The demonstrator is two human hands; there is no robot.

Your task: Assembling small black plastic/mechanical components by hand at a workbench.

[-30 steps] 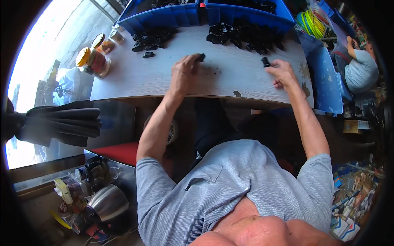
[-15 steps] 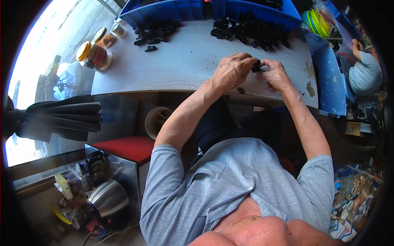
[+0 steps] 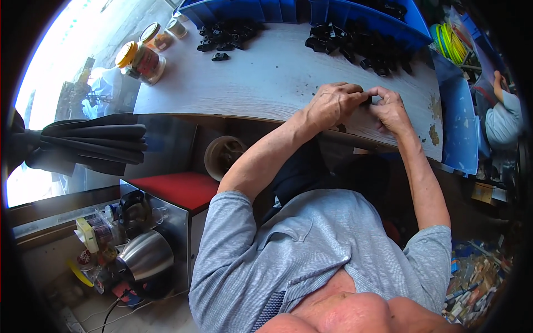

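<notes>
From the head view, the left hand [image 3: 332, 104] and right hand [image 3: 392, 108] meet over the table [image 3: 266, 83], near its front edge, fingers pinching a small black part [image 3: 368, 100] between them. The part is tiny and mostly hidden. If a finger slips, it could pop out and roll off that edge.

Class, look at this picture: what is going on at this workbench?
A person sits at a pale wooden table with both hands together near its right front edge. The left hand and right hand pinch a small black part between their fingertips. Two piles of similar black parts lie further back: a small pile and a larger pile in front of blue bins. Jars stand at the left end.
</notes>
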